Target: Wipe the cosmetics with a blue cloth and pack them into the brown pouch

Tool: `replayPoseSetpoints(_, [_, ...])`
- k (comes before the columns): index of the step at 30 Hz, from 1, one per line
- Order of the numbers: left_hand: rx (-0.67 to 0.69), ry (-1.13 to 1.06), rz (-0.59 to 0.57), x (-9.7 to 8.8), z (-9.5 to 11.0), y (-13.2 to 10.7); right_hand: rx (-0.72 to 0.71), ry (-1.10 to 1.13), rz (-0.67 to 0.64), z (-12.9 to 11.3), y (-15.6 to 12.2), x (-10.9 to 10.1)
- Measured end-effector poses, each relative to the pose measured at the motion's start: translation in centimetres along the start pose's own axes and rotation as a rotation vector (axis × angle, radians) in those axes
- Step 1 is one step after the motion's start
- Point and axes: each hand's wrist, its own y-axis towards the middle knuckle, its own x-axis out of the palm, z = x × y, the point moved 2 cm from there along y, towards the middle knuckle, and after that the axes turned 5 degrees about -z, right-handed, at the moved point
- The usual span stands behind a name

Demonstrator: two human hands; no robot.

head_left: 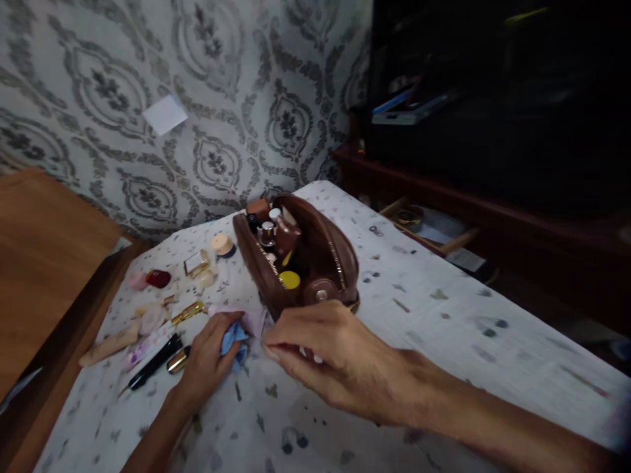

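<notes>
An open brown zip pouch lies on the patterned tablecloth, with small bottles, a silver-capped jar and a yellow lid inside. My left hand is closed round a small blue cloth just left of the pouch's near end. My right hand reaches across in front of the pouch with its fingers pinched together beside the blue cloth. What the pinch holds is hidden. A pale pink packet lies between the two hands and the pouch.
Cosmetics are scattered left of the pouch: a black pen-like tube, a gold tube, a red jar, a round compact. A wooden surface stands at left, a dark shelf unit at right, and a papered wall behind.
</notes>
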Motion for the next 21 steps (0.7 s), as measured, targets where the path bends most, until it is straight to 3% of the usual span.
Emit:
replayPoseSetpoints(3, [0.043,0.053,-0.086,0.2,0.3,-0.7,0.07,-0.03,-0.152,0.9,0.0,3.6])
replayPoseSetpoints(6, [0.097,0.131,-0.145,0.3,0.3,-1.4,0.154,-0.037,-0.188,2.6,0.5,6.8])
replayPoseSetpoints(13, [0.077,0.184,-0.005,0.2,-1.6,-4.3,0.221,-0.215,-0.084,6.1,1.7,12.0])
replayPoseSetpoints(15, [0.013,0.154,0.063,-0.8,-2.7,-4.8,0.237,-0.299,-0.108,6.4,2.2,12.8])
replayPoseSetpoints(18, [-0.188,0.15,0.19,-3.1,-5.7,-4.7,0.239,-0.382,-0.156,6.6,2.8,14.2])
replayPoseSetpoints(21, [-0.445,0.224,0.152,-4.7,-9.8,-3.7,0.221,-0.465,-0.179,6.8,3.3,15.7])
